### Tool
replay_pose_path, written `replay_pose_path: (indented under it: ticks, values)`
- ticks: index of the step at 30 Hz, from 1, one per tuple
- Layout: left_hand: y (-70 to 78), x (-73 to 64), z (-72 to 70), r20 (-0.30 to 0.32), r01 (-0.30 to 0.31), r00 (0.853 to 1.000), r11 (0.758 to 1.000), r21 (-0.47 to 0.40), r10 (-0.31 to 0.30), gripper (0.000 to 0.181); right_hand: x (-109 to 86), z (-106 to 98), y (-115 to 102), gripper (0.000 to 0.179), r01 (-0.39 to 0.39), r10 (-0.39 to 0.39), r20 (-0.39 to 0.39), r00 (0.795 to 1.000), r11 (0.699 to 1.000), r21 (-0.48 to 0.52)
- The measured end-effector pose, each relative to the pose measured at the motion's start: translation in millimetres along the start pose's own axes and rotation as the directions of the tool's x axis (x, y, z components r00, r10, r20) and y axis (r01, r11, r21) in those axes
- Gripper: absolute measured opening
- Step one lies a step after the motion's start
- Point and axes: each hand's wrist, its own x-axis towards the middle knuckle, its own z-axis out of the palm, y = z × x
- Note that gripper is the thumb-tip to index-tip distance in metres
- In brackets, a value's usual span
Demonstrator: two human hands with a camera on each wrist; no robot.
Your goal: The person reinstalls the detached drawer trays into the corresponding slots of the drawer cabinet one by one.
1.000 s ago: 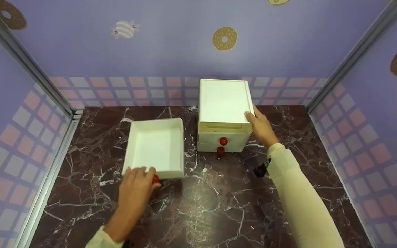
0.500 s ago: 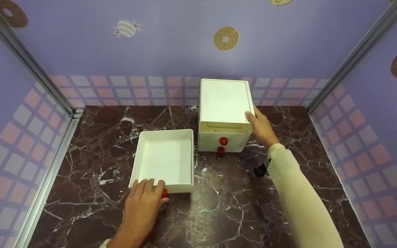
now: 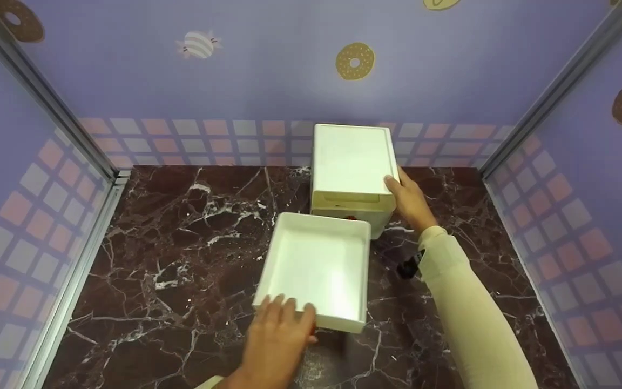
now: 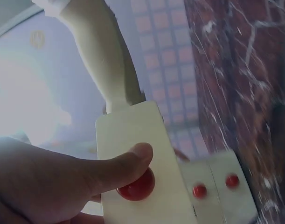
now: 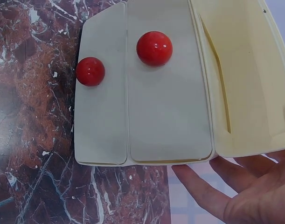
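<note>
A white drawer (image 3: pixel 319 265), bare inside, is tilted slightly in front of a small white drawer cabinet (image 3: pixel 352 159) in the head view. My left hand (image 3: pixel 276 340) grips its front wall, fingers over the rim; the left wrist view has the thumb on its red knob (image 4: pixel 138 187). My right hand (image 3: pixel 411 201) holds the cabinet's right side, thumb on the top edge and fingers along the side. The right wrist view faces the cabinet's vacant top slot (image 5: pixel 254 84), beside two closed drawers with an upper red knob (image 5: pixel 154 48) and a lower red knob (image 5: pixel 90 71).
Everything stands on a dark red marbled tabletop (image 3: pixel 181 302). A purple back wall (image 3: pixel 268 75) with checks and sweets printed on it rises right behind the cabinet, and side walls close in the left and right. A small black object (image 3: pixel 409 267) hangs by the right sleeve.
My left hand has moved the drawer right and nearer to me, from left of the cabinet to in front of it, now overlapping the cabinet's lower front. My right hand and the cabinet stayed put.
</note>
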Motion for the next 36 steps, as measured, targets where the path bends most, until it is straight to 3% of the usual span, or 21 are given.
replay_pose_path:
  ticks: [5,9,15,18,23,26,30,36]
  values:
    - [30.2,22.0,14.6,-0.128,-0.016,0.992,1.0,0.014,0.018,0.06,0.3,-0.5,-0.4,0.064,0.011,-0.011,0.014,1.0,1.0,0.03]
    - [39.1,31.4,21.2,-0.198,-0.011,0.98,1.0,0.023,0.016,0.062,-0.8,1.8,0.6,0.061,0.018,-0.019,0.02,1.0,0.999,0.032]
    - [39.5,38.6,22.2,-0.169,-0.007,0.986,0.999,0.039,0.013,0.059,0.8,-0.9,0.7,0.061,0.022,-0.022,0.019,1.0,0.999,0.027]
    - [39.8,42.1,20.9,-0.148,-0.008,0.989,0.999,0.053,0.016,0.059,0.3,-2.5,-0.7,0.061,0.002,-0.005,0.037,0.999,0.997,0.077]
    - [40.3,50.4,18.4,-0.067,0.005,0.998,0.997,0.073,0.0,0.065,-2.4,-5.3,-3.0,0.063,-0.066,0.049,0.092,0.995,0.979,0.192]
    - [41.9,56.6,19.5,-0.025,0.012,1.0,0.996,0.086,-0.01,0.065,-3.2,-7.3,-3.9,0.065,-0.079,0.059,0.104,0.993,0.978,0.193]
    - [47.6,63.4,24.0,-0.073,0.015,0.997,0.996,0.092,-0.009,0.064,-2.8,-8.8,-4.1,0.067,-0.064,0.045,0.109,0.993,0.983,0.175]
    - [57.0,69.7,29.6,-0.169,0.023,0.986,0.993,0.112,-0.004,0.031,-1.1,-8.4,-4.2,0.069,-0.059,0.04,0.111,0.993,0.982,0.177]
